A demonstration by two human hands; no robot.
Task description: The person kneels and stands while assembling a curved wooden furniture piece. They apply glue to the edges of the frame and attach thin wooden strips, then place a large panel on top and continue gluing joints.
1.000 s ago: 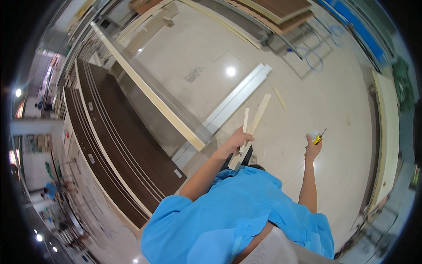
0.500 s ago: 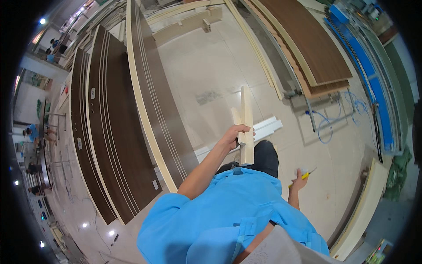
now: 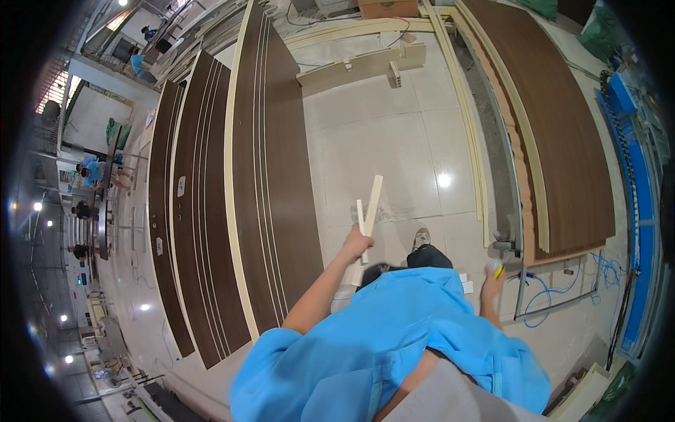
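Observation:
My left hand [image 3: 356,243] is closed around two pale wooden strips, a longer one [image 3: 375,193] and a shorter, narrower one [image 3: 361,212]. They point away from me over the floor, and the longer one's near end shows below the hand. Off to my right, low beside my body, my right hand [image 3: 490,287] is closed on a small yellow-handled tool [image 3: 499,271]; its tip is blurred. Nearest to my left arm stands a tall dark brown panel [image 3: 285,148] with thin pale lines and a cream edge.
More dark panels [image 3: 200,162] stand farther left. Brown boards [image 3: 562,141] lie stacked on a metal stand at right, with a blue hose [image 3: 540,309] beneath. A cream board [image 3: 365,68] crosses the floor ahead. Blue machinery [image 3: 633,211] lines the far right. Co-workers [image 3: 91,171] are at far left.
My view has turned, and the panels and boards appear shifted rightward. A shoe now shows ahead of me. Both hands keep hold of their things; the strips have swung slightly and sit more to the left.

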